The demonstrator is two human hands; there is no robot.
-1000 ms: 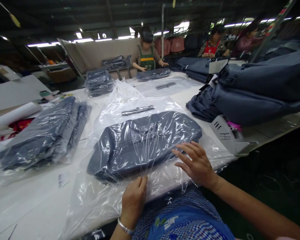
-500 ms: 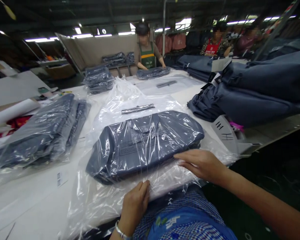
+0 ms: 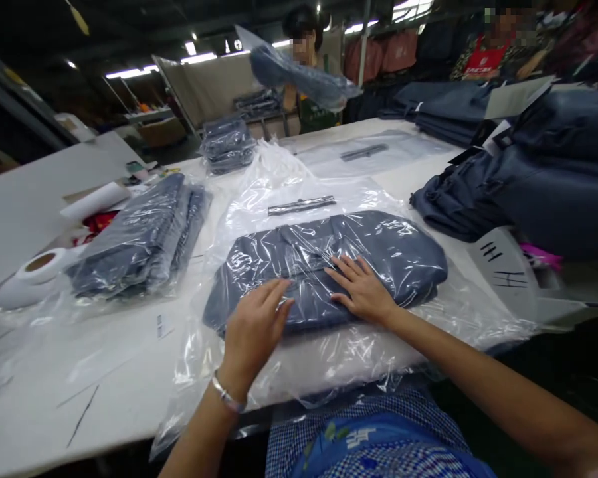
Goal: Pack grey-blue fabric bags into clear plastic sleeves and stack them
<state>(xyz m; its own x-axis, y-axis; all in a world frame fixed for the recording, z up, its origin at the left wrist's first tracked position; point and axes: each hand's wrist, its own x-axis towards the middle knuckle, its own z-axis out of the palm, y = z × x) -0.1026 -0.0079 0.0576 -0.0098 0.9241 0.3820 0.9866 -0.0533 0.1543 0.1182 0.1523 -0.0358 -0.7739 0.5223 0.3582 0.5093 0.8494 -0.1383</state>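
A dark blue bag [image 3: 403,255] in clear plastic lies across the table in front of me, over a layer of more clear plastic. My right hand [image 3: 361,289] rests flat on the middle of the bag, its fingers spread. My left hand [image 3: 256,322] is at the bag's near left side, fingers stretched forward and thumb apart, holding nothing; whether its fingertips press the plastic I cannot tell. Just beyond the bag, a clear plastic bag with a dark zip strip [image 3: 301,205] lies flat on the white table [image 3: 129,388].
Wrapped dark blue bags [image 3: 134,232] lie to the left by a white roll [image 3: 42,262]. Unwrapped bags [image 3: 558,179] are heaped at the right, near a marked white sheet [image 3: 501,262]. Across the table, a person lifts a wrapped bag [image 3: 303,76]. A wrapped stack [image 3: 226,143] stands behind.
Both my hands have moved from the bag's near edge forward, the right one onto its top. My view has shifted left. The person opposite has raised a wrapped bag off the table.
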